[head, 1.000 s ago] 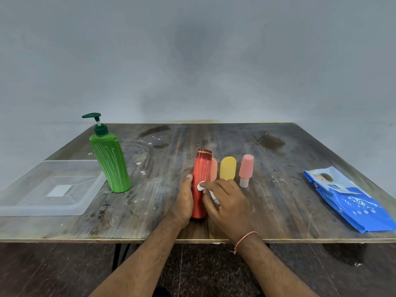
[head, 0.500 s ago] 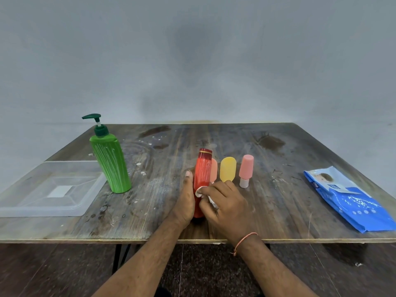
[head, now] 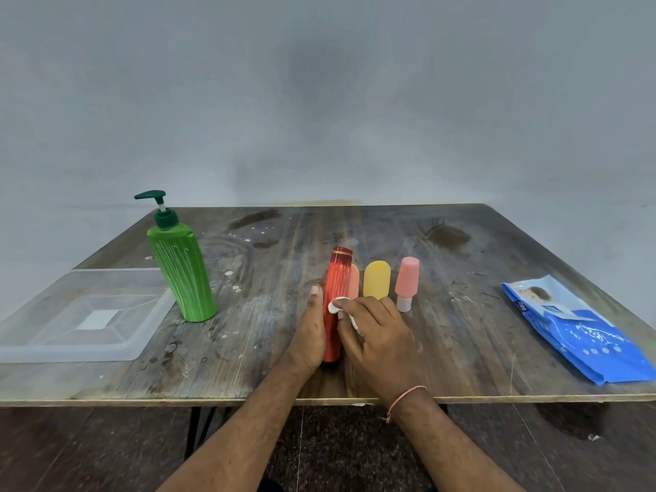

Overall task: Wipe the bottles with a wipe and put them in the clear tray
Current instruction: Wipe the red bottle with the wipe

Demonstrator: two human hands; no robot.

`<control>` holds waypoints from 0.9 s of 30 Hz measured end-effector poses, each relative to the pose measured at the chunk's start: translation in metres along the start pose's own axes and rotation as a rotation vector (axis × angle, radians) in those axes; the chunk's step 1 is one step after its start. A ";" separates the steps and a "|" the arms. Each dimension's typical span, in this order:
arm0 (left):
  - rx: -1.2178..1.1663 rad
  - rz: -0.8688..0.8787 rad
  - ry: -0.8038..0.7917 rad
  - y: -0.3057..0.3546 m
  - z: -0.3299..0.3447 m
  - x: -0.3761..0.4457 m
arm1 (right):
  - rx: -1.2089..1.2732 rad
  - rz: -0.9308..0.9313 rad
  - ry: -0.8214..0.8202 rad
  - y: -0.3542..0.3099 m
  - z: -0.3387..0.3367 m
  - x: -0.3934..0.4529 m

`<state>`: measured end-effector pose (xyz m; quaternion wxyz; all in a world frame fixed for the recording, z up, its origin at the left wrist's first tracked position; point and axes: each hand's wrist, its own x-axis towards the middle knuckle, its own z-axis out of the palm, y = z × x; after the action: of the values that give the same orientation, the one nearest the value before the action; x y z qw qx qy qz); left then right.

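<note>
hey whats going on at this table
A person is wiping a red bottle that stands upright on the wooden table. The left hand steadies it while the right hand rubs a white wipe on its side. The clear tray holds no bottles yet; the green pump bottle stands beside it.

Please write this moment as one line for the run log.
step: wiping | left hand: holds red bottle upright | right hand: rubs wipe on it | clear tray: no bottles
</note>
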<state>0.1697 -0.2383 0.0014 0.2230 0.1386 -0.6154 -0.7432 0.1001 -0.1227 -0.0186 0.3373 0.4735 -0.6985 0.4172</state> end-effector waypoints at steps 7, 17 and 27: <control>0.001 -0.016 0.012 0.001 0.000 0.000 | 0.005 -0.014 -0.019 -0.001 -0.002 0.001; 0.016 -0.005 -0.008 0.001 -0.001 0.000 | 0.008 0.026 -0.024 0.000 0.000 0.001; 0.041 -0.039 0.006 0.004 -0.003 -0.002 | -0.002 0.018 -0.047 -0.001 -0.001 0.001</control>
<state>0.1734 -0.2405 0.0046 0.2075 0.1571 -0.6271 -0.7342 0.1005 -0.1219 -0.0170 0.3176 0.4767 -0.7109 0.4081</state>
